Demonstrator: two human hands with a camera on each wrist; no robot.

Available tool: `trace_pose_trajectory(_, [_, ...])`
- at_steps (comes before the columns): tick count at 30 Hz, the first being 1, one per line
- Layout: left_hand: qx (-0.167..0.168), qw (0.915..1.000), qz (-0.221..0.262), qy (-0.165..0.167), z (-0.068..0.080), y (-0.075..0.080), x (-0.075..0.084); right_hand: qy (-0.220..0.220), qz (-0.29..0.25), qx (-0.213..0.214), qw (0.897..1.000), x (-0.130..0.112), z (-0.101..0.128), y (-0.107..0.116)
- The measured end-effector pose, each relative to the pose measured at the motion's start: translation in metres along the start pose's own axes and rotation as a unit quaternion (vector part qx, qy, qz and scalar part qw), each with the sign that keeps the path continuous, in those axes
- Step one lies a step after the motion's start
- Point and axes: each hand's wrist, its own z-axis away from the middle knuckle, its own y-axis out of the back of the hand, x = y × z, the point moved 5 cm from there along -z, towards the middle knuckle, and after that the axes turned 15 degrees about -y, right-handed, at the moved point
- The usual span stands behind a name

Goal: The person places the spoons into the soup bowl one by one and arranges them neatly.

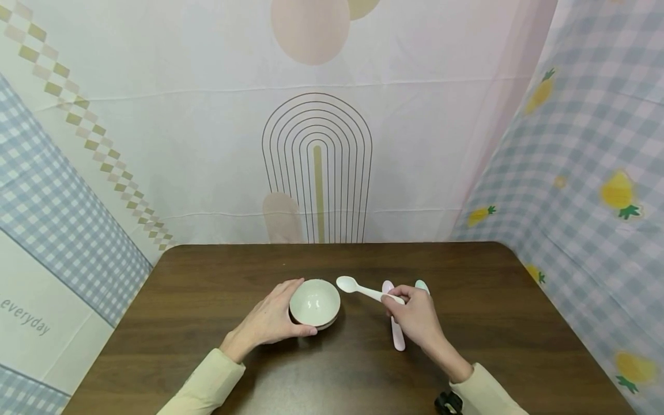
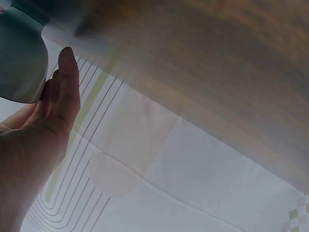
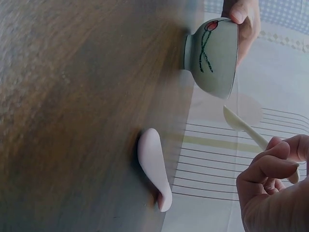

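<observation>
My left hand (image 1: 267, 316) grips a small pale bowl (image 1: 314, 304) at its side, thumb at the near rim and fingers round the far side. The bowl stands upright on the table, and a red and green painted motif shows on its outside in the right wrist view. Between thumb and fingers, my right hand (image 1: 413, 315) pinches the handle of a white spoon (image 1: 369, 293). That spoon is raised, its head just right of the bowl and apart from it. Beneath the right hand lies a pink spoon (image 1: 397, 334), its middle hidden.
A pale green utensil (image 1: 422, 285) lies beyond the right hand, mostly covered by it. The dark wooden table (image 1: 207, 288) has rounded far corners. Behind it hangs a printed white cloth (image 1: 218, 144), with checked cloths at both sides.
</observation>
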Motion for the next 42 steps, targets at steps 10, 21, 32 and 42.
trace_pose_trajectory(10, [0.001, 1.0, -0.003, 0.005, 0.0, 0.001, 0.001, 0.0, -0.016, -0.008, 1.0, -0.002, 0.001, -0.002])
trace_pose_trajectory(21, [0.004, 1.0, 0.0, 0.0, 0.0, 0.001, 0.001, -0.019, -0.039, -0.03, 0.999, -0.003, 0.002, -0.007])
trace_pose_trajectory(32, [0.004, 1.0, 0.002, 0.002, 0.0, 0.001, 0.001, -0.016, -0.06, -0.055, 0.997, -0.006, 0.002, -0.016])
trace_pose_trajectory(42, [0.003, 1.0, 0.001, 0.002, 0.0, 0.002, 0.001, -0.024, -0.051, -0.074, 0.996, -0.005, 0.001, -0.025])
